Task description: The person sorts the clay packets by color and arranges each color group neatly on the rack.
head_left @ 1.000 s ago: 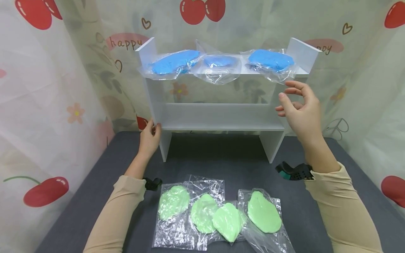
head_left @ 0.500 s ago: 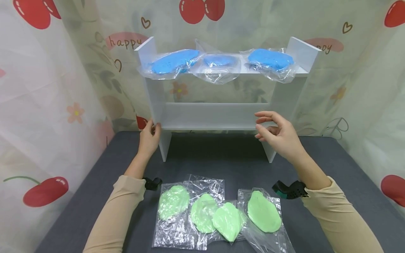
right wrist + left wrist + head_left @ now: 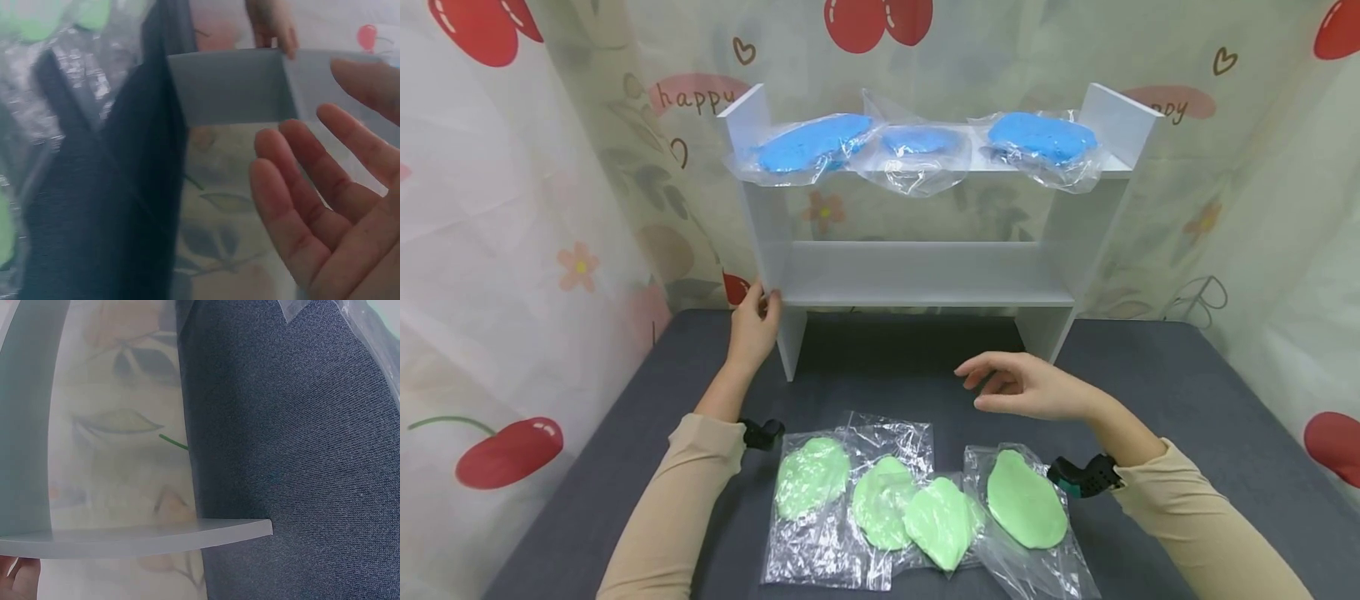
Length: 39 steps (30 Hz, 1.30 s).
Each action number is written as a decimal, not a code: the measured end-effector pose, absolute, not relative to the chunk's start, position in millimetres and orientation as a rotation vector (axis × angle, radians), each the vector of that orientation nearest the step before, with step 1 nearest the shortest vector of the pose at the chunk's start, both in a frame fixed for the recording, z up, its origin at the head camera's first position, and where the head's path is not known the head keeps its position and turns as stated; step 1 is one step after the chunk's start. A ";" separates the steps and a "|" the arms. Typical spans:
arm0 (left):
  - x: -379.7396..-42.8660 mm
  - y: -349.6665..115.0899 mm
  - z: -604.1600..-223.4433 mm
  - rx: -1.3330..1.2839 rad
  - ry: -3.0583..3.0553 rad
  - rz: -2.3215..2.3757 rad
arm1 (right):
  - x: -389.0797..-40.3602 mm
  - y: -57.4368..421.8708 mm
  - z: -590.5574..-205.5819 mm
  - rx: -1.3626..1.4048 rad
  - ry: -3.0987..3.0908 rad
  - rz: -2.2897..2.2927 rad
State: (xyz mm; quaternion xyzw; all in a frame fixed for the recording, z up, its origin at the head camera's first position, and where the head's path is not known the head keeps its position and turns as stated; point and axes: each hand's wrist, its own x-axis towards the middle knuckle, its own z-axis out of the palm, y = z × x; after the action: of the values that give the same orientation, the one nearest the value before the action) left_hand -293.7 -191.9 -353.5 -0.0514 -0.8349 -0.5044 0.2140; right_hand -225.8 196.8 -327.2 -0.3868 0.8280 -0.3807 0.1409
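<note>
A white shelf (image 3: 917, 275) stands on the dark table. My left hand (image 3: 755, 329) holds the edge of its left side panel at about the middle board's height; the right wrist view shows that hand (image 3: 272, 25) at the panel's edge. My right hand (image 3: 1030, 385) hovers in front of the shelf's right leg, fingers loosely bent and nothing in them. Below it lie flat green clay-like pieces in clear plastic bags: one at the right (image 3: 1026, 500), two overlapping in the middle (image 3: 938, 523), and one at the left (image 3: 812, 479).
Three blue clay-like pieces in clear bags lie along the top board, at its left (image 3: 812, 143), middle (image 3: 921, 140) and right (image 3: 1043, 137). A patterned cloth (image 3: 587, 167) surrounds the table (image 3: 647, 400) on the back and sides.
My right hand has come down and leftward from the shelf's upper right to low over the table. The left hand stays on the side panel; the bags have not moved.
</note>
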 end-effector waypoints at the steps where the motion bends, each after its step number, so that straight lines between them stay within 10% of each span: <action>1: -293.7 -191.9 -353.6 -0.146 -2.316 -1.400 | -226.3 197.8 -332.5 -1.106 2.369 -1.079; 39: -291.1 -190.7 -351.6 -0.141 -2.316 -1.406 | -226.8 232.3 -407.4 -0.912 2.236 -0.752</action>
State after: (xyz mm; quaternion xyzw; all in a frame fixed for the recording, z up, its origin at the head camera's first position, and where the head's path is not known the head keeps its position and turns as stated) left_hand -291.1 -190.7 -351.6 -0.0507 -0.8341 -0.5065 0.2125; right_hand -226.8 232.3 -407.4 -0.3438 0.8430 -0.2834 0.3013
